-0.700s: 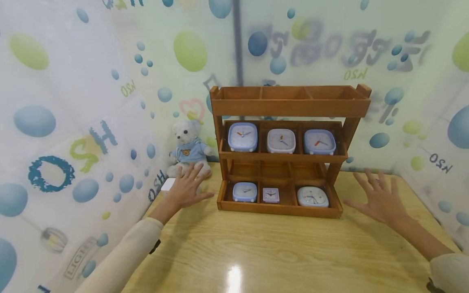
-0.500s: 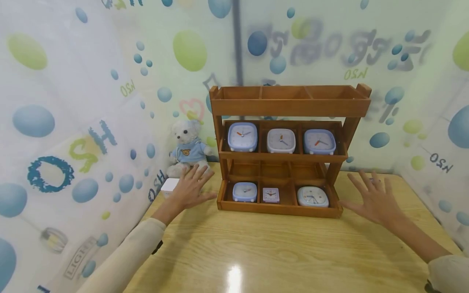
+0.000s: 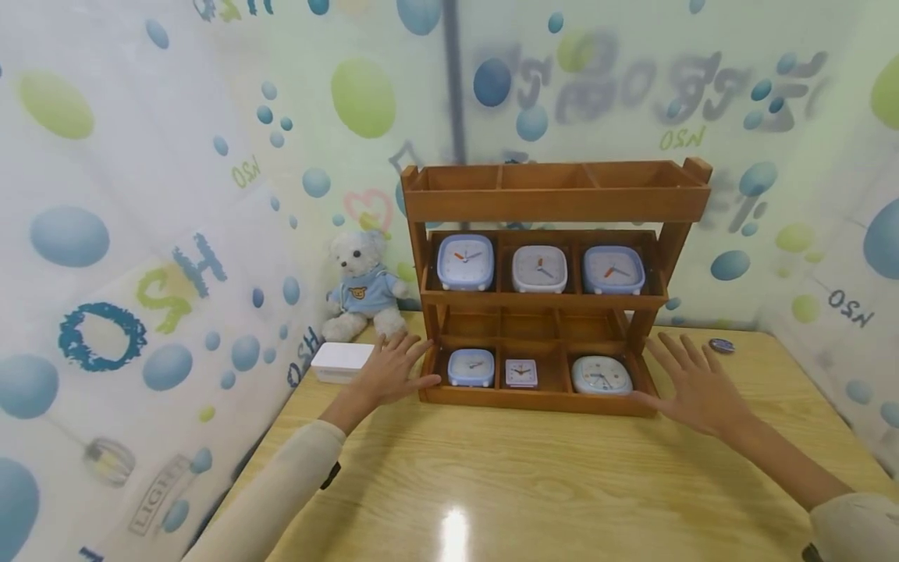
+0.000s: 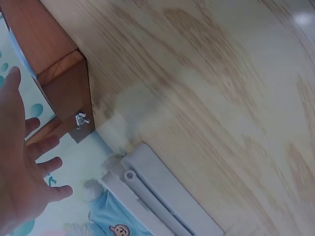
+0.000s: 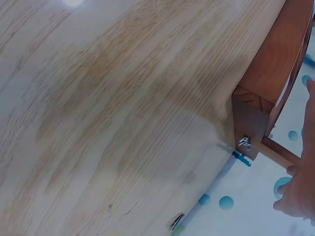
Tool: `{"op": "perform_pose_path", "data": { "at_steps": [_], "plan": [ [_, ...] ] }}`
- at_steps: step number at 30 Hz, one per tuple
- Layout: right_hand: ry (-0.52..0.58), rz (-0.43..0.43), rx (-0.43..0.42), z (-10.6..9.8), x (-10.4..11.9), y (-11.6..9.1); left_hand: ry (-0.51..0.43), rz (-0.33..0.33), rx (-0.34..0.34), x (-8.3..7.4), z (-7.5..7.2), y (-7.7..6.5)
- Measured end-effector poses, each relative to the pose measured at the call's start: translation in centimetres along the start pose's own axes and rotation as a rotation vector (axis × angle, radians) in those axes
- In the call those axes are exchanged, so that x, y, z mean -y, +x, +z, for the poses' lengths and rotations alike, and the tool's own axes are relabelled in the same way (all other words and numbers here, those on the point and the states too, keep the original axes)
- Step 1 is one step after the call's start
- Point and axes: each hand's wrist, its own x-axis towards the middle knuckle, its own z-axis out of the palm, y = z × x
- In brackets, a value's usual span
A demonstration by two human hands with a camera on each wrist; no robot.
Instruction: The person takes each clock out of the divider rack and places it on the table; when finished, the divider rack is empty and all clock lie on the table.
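Note:
A brown wooden rack (image 3: 557, 204) with three tiers stands at the back of the table. Three clocks, among them a blue alarm clock (image 3: 465, 262), sit in its middle tier. The bottom tier holds three more, including a small pink clock (image 3: 521, 373) and a pale oval clock (image 3: 602, 375). My left hand (image 3: 388, 371) is at the rack's lower left corner, fingers spread and holding nothing. By the lower right corner is my right hand (image 3: 702, 392), likewise spread. Both wrist views show the hands beside the rack ends; whether they touch the wood I cannot tell.
A white box (image 3: 342, 361) lies behind my left hand, partly hidden by it. Against the left wall sits a white teddy bear (image 3: 364, 289) in a blue shirt. A small dark oval object (image 3: 721, 345) lies at the back right of the table (image 3: 548, 484). Patterned walls enclose three sides.
Both hands have moved inward toward the rack's lower corners, left hand to the right and right hand to the left. More of the white box and the dark oval object now shows.

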Motion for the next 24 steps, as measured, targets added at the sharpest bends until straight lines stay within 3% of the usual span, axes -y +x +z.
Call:
{"op": "perform_pose_path", "data": {
  "at_steps": [9,17,24],
  "plan": [
    [0.045,-0.096,-0.052,0.4,1.5,1.4,0.002,0.015,0.006,-1.0,0.7,0.7],
    [0.253,-0.019,0.083,0.8,1.9,2.8,-0.008,-0.023,0.059,-1.3,1.0,1.3],
    [0.381,-0.044,0.125,1.4,2.2,4.2,-0.133,-0.1,0.116,-1.2,1.3,1.4]
  ]
}}
